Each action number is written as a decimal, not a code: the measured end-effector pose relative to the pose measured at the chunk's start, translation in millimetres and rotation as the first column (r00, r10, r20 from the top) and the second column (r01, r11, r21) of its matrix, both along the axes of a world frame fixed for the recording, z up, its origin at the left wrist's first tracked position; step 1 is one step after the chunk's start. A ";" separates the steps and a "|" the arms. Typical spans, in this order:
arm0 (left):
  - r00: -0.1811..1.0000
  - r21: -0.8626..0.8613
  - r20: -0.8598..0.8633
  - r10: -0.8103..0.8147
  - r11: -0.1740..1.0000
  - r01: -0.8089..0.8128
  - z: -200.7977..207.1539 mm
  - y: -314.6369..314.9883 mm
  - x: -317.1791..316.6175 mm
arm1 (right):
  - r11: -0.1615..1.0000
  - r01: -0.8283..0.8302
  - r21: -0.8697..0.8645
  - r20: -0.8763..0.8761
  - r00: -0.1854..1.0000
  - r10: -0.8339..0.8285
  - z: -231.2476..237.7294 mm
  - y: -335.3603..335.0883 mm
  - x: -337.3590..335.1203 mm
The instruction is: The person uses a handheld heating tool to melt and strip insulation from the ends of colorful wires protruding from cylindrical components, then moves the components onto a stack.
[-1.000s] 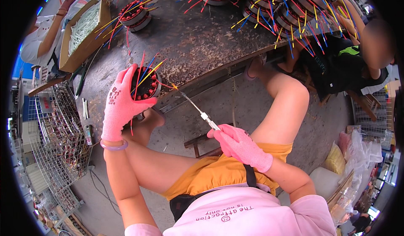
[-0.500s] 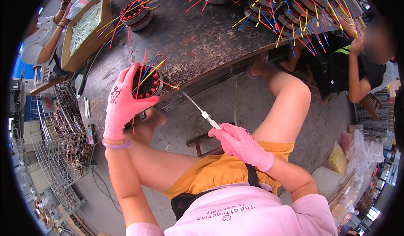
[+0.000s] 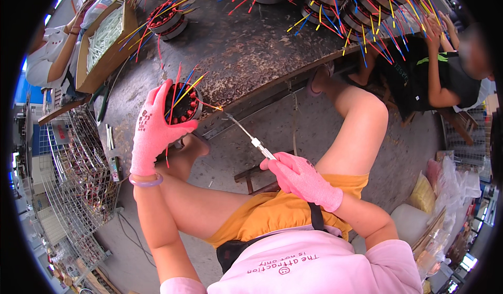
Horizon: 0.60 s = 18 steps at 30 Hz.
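In a pink glove, my left hand (image 3: 153,129) wraps its fingers and thumb around a motor stator (image 3: 184,105) at the table's near edge. The stator has red coil windings, and red, blue and yellow lead wires stick up from it. One red lead wire (image 3: 211,106) points right, over the edge. My right hand (image 3: 301,177), also gloved in pink, is closed round a slender tool (image 3: 258,143) with a whitish handle and thin metal shaft. Its tip is at the end of that wire; whether they touch is too small to tell.
Another stator (image 3: 167,22) stands farther back on the dark worn table (image 3: 230,58), with several stacked at the far right (image 3: 361,11). A box of white sleeves (image 3: 107,40) sits at left. Wire-mesh baskets (image 3: 78,173) stand left; two other people sit at the table's sides.
Both my hands, the stator and the tool hold nearly the same place. The person at right has shifted their hands and head; the view has moved slightly.
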<state>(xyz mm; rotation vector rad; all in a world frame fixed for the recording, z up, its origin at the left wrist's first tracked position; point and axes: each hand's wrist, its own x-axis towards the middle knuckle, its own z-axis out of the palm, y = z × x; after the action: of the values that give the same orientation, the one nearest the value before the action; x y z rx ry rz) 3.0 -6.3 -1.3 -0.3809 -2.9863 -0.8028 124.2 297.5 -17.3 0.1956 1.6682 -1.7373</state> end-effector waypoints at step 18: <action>1.000 -0.022 -0.005 0.008 1.000 -0.008 -0.5 1.9 0.4 | 0.999 -0.031 0.027 -0.152 0.988 0.035 -3.3 2.1 -0.2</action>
<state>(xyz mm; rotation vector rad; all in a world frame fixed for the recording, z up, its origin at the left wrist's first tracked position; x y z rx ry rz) 3.4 -4.4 -1.8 -0.3712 -2.9925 -0.7674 124.0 299.7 -20.6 0.0467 1.7926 -1.7448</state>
